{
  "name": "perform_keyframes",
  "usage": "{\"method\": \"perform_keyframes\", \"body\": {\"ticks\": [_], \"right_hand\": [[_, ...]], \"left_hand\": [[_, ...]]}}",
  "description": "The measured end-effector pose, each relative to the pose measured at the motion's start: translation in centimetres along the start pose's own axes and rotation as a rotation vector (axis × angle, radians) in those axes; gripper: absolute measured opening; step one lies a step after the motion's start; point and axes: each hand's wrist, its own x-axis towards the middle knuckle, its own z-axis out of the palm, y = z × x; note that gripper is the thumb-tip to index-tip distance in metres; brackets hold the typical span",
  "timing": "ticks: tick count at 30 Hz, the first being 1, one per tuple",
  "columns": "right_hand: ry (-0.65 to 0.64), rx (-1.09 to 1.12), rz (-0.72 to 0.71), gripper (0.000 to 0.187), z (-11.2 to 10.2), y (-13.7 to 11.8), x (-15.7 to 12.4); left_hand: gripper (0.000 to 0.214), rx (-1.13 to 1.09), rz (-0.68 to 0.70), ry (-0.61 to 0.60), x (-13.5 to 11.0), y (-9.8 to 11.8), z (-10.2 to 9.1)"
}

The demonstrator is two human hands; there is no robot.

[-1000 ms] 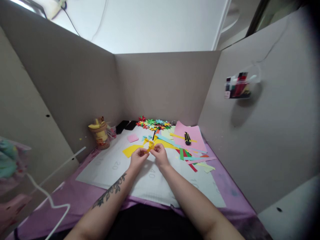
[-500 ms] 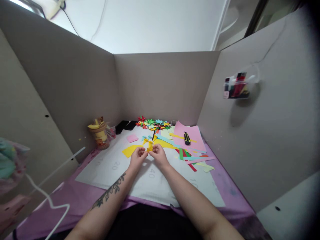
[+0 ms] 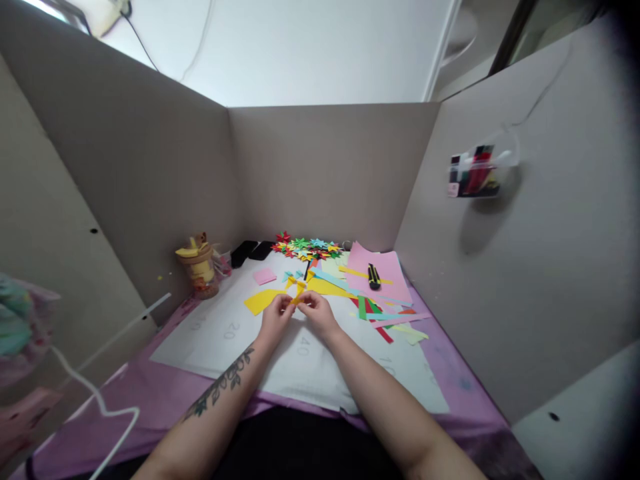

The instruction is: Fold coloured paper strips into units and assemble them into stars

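Observation:
My left hand and my right hand meet over the white cutting mat, fingers pinched together on a small folded piece of yellow paper strips. Its ends stick up above my fingertips. A flat yellow paper sheet lies just beyond my left hand. A pile of finished paper stars in several colours sits at the back of the mat.
Pink paper sheets with a black and yellow cutter lie back right, coloured strips in front of them. A yellow lidded cup stands back left. Cardboard walls enclose the desk. A white cable runs at left.
Both hands have kept their pinch on the yellow strips, shifting slightly as the fingers work the fold. Nothing else on the mat has moved.

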Motion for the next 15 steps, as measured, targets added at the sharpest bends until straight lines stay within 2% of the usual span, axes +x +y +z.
{"method": "perform_keyframes", "body": {"ticks": [2,5,10,15], "right_hand": [[-0.003,-0.023,0.0,0.004,-0.14,-0.02,-0.01],[0.022,-0.034,-0.011,0.004,-0.4,0.19,0.04],[0.031,-0.018,-0.026,0.004,-0.59,0.5,0.13],[0.023,-0.001,-0.022,0.003,-0.43,0.39,0.05]], "left_hand": [[0.024,0.017,0.044,0.014,-0.12,0.2,-0.02],[0.028,0.019,0.11,0.023,-0.27,0.33,-0.03],[0.017,0.03,0.184,0.029,-0.31,0.13,-0.1],[0.008,0.064,0.181,0.028,-0.35,0.48,-0.28]]}}
